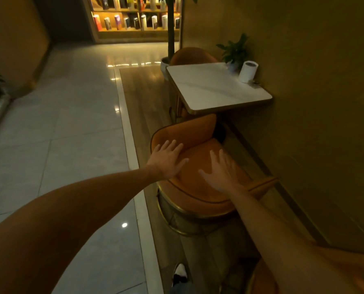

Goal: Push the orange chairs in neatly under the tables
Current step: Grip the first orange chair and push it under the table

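Observation:
An orange upholstered chair (pixel 195 183) with a gold base stands just in front of me, its curved back toward me and its seat facing a white marble-topped table (pixel 214 89) against the right wall. My left hand (pixel 168 159) lies flat with fingers spread on the left part of the chair's back. My right hand (pixel 220 170) lies flat and spread on the back's right part. Neither hand grips anything. A second orange chair (pixel 192 56) stands at the table's far side, mostly hidden by the tabletop.
A white cylinder (pixel 248 71) and a small potted plant (pixel 234 53) stand on the table by the wall. A tree trunk in a pot (pixel 170 37) rises behind. A glossy tiled aisle (pixel 66 128) runs left; a lit bookshelf (pixel 134 15) is at the back. My shoe (pixel 180 273) shows below.

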